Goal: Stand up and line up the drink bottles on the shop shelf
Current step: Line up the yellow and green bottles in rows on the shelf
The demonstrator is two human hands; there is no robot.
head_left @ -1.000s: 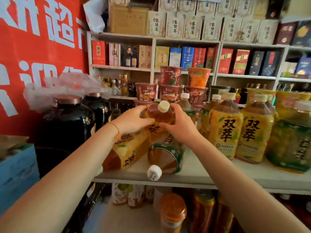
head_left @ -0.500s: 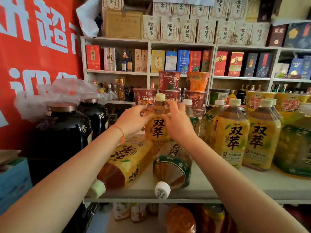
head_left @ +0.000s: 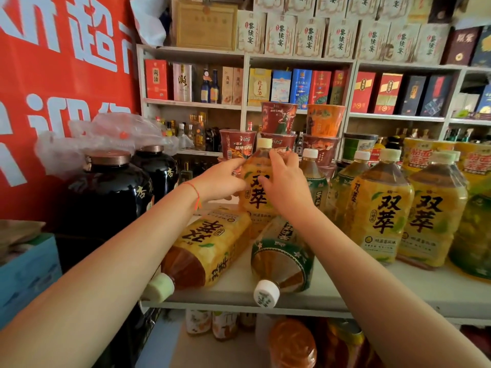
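A yellow-labelled tea bottle (head_left: 257,192) stands upright at the back of the white shelf (head_left: 372,296). My left hand (head_left: 220,179) grips its left side and my right hand (head_left: 285,181) grips its right side. In front of it a yellow-labelled bottle (head_left: 210,251) lies on its side, cap toward me at the shelf's front edge. Next to that one a green-labelled bottle (head_left: 281,258) also lies flat, cap toward me. To the right, upright yellow bottles (head_left: 382,208) and green bottles (head_left: 316,181) stand in rows.
Black ceramic jars (head_left: 106,192) under a plastic sheet stand left of the shelf. Stacked noodle cups (head_left: 279,123) sit behind the held bottle. More bottles (head_left: 292,343) fill the shelf below. A blue carton (head_left: 26,272) is at the far left, and a red banner (head_left: 53,75) hangs behind it.
The bottle held in both hands was tipped toward me a second ago; it has been turned upright and set down at the back of the shelf. The two lying bottles have not moved.
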